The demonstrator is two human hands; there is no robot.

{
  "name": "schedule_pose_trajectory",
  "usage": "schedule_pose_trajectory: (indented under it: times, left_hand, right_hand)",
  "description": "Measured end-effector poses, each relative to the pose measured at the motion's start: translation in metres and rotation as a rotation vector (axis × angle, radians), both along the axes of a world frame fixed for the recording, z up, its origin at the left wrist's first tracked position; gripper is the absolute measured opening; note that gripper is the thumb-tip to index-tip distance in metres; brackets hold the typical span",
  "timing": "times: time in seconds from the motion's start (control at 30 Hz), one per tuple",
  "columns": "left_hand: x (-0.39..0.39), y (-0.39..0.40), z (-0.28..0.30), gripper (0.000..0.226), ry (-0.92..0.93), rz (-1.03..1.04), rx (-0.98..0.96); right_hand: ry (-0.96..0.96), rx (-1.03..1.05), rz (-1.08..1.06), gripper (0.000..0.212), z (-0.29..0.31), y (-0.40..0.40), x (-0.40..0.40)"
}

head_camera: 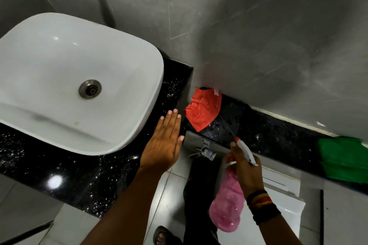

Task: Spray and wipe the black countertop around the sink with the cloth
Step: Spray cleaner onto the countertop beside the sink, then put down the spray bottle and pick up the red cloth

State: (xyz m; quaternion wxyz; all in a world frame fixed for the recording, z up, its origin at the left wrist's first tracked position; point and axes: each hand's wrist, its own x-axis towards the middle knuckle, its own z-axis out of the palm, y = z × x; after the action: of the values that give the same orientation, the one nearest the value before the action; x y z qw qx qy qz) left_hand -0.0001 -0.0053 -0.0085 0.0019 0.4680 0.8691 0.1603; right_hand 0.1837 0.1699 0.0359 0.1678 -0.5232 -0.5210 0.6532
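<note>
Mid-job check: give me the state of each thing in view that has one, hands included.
Left hand: open, flat, empty, over the countertop edge.
Right hand: grip shut on the spray bottle.
Spray bottle: pink liquid, nozzle toward the red cloth.
Red cloth: crumpled, unheld.
Green cloth: unheld.
Sink: empty.

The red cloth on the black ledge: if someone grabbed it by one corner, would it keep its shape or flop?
The red cloth would probably flop: it already lies crumpled and folded against the wall. It looks thin, so likely light. On the glossy, droplet-speckled ledge it may slide easily when pushed.
</note>
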Motion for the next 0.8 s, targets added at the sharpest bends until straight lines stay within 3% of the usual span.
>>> schedule_pose_trajectory:
  times: [0.13,0.23,0.33,0.47,0.53,0.63,0.8]
  left_hand:
    - [0.000,0.000,-0.001,0.063,-0.006,0.001,0.007]
    - [0.000,0.000,-0.001,0.063,-0.018,-0.002,0.008]
    - [-0.001,0.000,-0.001,0.063,-0.036,-0.002,0.014]
    - [-0.001,0.001,-0.001,0.063,-0.032,0.002,0.009]
    - [-0.001,0.001,0.000,0.063,-0.034,-0.002,0.012]
    - [-0.001,0.000,-0.001,0.063,-0.022,-0.004,0.025]
    - [-0.001,0.000,-0.001,0.063,-0.005,-0.004,0.031]
  right_hand:
    - [0.012,0.012,-0.047,0.012,0.004,0.014,-0.005]
    - [0.035,0.104,-0.009,0.019,0.014,0.031,-0.008]
    - [0.001,0.288,-0.036,0.013,0.028,0.064,-0.011]
    - [-0.071,0.641,-0.189,0.039,0.047,0.111,-0.019]
    - [-0.096,0.643,-0.245,0.049,0.042,0.128,-0.023]
    - [-0.131,0.572,-0.272,0.044,0.020,0.146,-0.026]
    - [-0.136,0.439,-0.396,0.063,0.005,0.164,-0.025]
